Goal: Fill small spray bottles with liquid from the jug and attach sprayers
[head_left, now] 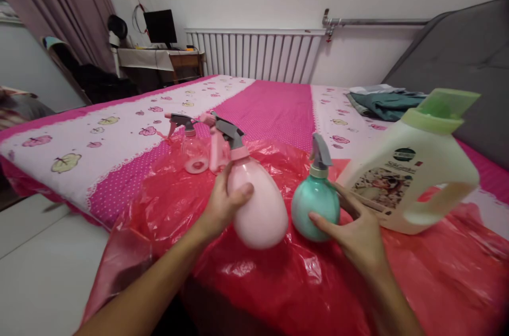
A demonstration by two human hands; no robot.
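Nearest the viewer, the red plastic sheet (278, 283) lies crumpled over the near edge of the bed (119, 134), and both forearms reach in across it.

At the middle of the sheet the left hand (222, 203) is closed around the pink spray bottle (260, 203). The thumb lies across its front and the fingers are behind it. The bottle is tilted, with its grey trigger head leaning away to the left.

Just to the right on the sheet, the right hand (353, 230) cups the teal spray bottle (316, 209), which stands upright. The thumb is on its near side and the fingers are curled around the far side.

The step in hand looks like taking hold of the two bottles at once. Lifting either one would probably need a firm wrap, since the round bodies look smooth and the sheet under them looks slippery.

Further right on the sheet a large detergent jug (413, 177) leans, close to the right hand's fingers. Toward the sheet's far left corner lie a small clear spray bottle (194, 153) and a pink sprayer beside it. Beyond the sheet, folded clothes (385, 103) rest on the bed.
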